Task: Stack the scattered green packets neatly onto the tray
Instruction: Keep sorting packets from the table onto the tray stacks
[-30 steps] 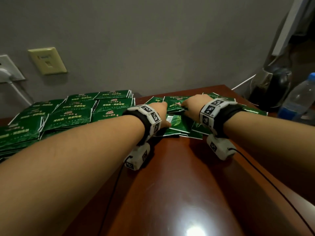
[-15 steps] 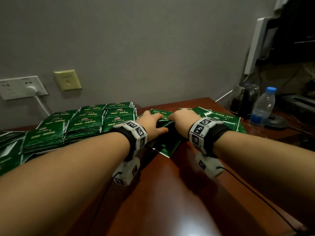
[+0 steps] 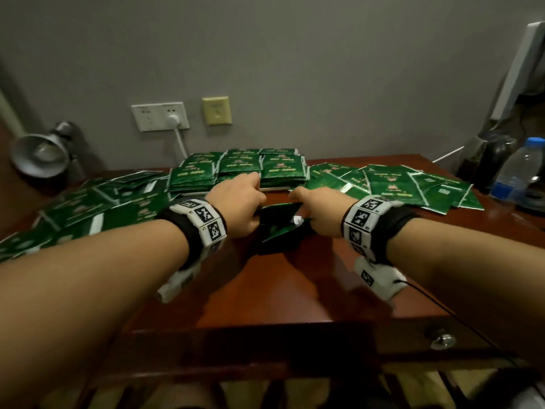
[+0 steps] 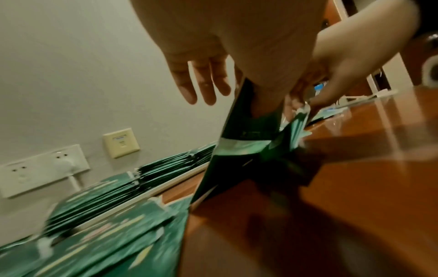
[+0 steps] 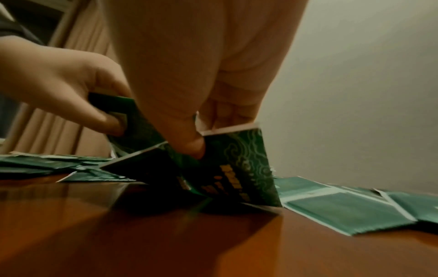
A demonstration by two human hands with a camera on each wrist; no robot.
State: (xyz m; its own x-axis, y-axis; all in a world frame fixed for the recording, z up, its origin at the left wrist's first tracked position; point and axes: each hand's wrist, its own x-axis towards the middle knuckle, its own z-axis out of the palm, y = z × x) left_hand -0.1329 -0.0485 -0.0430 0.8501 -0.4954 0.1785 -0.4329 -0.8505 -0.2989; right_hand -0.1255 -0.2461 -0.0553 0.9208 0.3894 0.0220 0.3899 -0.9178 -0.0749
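A bundle of green packets (image 3: 280, 227) stands on edge on the brown table (image 3: 295, 290), held between both hands. My left hand (image 3: 244, 208) grips its left side, thumb on the face (image 5: 113, 121), with three fingers (image 4: 201, 84) spread free. My right hand (image 3: 309, 214) pinches the right side, thumb (image 5: 194, 146) pressed on the printed face. Just behind the hands, neat piles of packets (image 3: 241, 169) lie on the tray, whose white rim (image 3: 274, 189) shows below them. Loose packets (image 3: 413, 187) are strewn to the right, and more loose packets (image 3: 88, 208) to the left.
A metal lamp (image 3: 38, 154) stands at the far left. A wall socket (image 3: 160, 116) with a plugged cable is behind the tray. A dark kettle (image 3: 495, 157) and a water bottle (image 3: 519, 169) stand at the right. The table's front edge has a drawer knob (image 3: 442, 340).
Both hands have drawn a bundle out of the right-hand scatter towards the table's middle and stood it on edge. The head view has pulled back and now takes in the left scatter.
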